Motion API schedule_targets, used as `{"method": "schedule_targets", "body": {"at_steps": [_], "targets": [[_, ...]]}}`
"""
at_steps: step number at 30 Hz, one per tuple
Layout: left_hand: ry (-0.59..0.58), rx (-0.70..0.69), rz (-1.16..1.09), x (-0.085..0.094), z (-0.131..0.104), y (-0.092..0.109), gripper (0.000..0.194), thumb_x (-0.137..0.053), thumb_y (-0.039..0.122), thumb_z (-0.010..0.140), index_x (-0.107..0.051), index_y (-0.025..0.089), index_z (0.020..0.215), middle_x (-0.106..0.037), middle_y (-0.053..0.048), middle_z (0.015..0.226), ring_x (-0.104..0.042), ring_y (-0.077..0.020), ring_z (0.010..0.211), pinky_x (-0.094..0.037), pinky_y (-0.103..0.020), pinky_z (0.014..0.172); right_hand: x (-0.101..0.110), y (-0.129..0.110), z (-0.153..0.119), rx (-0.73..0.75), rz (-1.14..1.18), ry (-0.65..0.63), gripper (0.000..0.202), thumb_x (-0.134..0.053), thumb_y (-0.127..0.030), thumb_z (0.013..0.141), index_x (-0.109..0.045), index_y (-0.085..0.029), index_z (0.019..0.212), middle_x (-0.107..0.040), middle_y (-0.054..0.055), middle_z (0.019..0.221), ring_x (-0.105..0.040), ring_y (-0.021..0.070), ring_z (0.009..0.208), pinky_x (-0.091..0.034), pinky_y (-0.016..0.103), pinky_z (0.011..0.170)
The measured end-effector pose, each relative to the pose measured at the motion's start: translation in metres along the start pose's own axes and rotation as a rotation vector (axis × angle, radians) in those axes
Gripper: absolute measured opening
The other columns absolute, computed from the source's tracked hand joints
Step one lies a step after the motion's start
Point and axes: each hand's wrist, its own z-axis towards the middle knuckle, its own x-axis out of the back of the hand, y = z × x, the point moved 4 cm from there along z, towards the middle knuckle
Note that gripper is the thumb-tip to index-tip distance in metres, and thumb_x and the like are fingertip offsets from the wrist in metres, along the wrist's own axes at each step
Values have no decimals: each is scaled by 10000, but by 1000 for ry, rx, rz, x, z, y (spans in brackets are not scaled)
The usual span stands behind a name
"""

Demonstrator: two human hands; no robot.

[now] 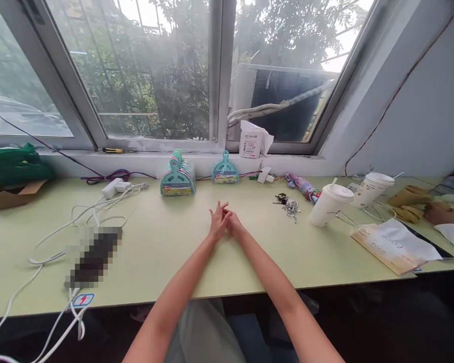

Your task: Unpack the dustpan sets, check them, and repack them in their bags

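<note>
Above the middle of the table, my left hand has its fingers stretched and spread. My right hand touches it from the right, fingers loosely extended and partly overlapping those of the left. Neither hand holds an object. Beyond them stands a teal dustpan-and-brush set in clear wrapping, leaning near the wall. To its left is a row of several similar dustpan sets. Right of my hands lies a small pile of silver and black metal pieces, too small to make out.
The pale green table runs below a window. At left lie white cables, a blurred dark object and a cardboard box. To the right are two white cups, a paper packet and a colourful bundle. A tissue pack sits on the sill.
</note>
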Motion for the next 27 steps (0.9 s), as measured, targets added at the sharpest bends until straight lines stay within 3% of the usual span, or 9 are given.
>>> {"method": "schedule_targets", "body": {"at_steps": [5, 11, 17, 22, 27], "targets": [[13, -34, -34, 3, -1, 4, 359, -349, 413, 947, -489, 264, 1242, -479, -18, 1411, -150, -188, 1449, 38, -510, 1170, -5, -2, -3, -29, -82, -22, 304, -716, -413, 662, -651, -183, 849, -705, 65, 885, -649, 208, 855, -499, 306, 767], [13, 6, -226, 4, -1, 2, 365, -384, 419, 932, -508, 252, 1232, -483, -43, 1407, -182, -198, 1441, -44, -480, 1179, -4, -2, 1, 109, 12, 113, 454, -788, -393, 574, -606, -240, 961, -698, 55, 1009, -644, 229, 1002, -505, 357, 885], [29, -23, -392, 6, -2, 9, 364, -399, 418, 926, -512, 255, 1231, -509, -46, 1381, -324, -199, 1385, -230, -432, 1143, 5, -3, 3, 68, -50, 36, 440, -781, -447, 588, -637, -235, 947, -681, 73, 1090, -591, 252, 1127, -500, 358, 909], [43, -12, -410, 10, -2, 11, 350, -403, 419, 923, -582, 206, 1134, -606, -72, 1241, -560, -184, 1136, -417, -344, 997, 22, 0, 8, 10, -97, 37, 403, -808, -456, 569, -650, -233, 864, -687, 33, 917, -642, 194, 945, -519, 286, 777], [50, -7, -306, 13, -1, 5, 332, -400, 395, 925, -632, 172, 1005, -668, -70, 1055, -610, -171, 960, -471, -313, 875, 33, 7, 12, -119, -162, 35, 382, -833, -468, 526, -645, -208, 734, -645, 13, 753, -622, 151, 734, -512, 258, 656]]}}
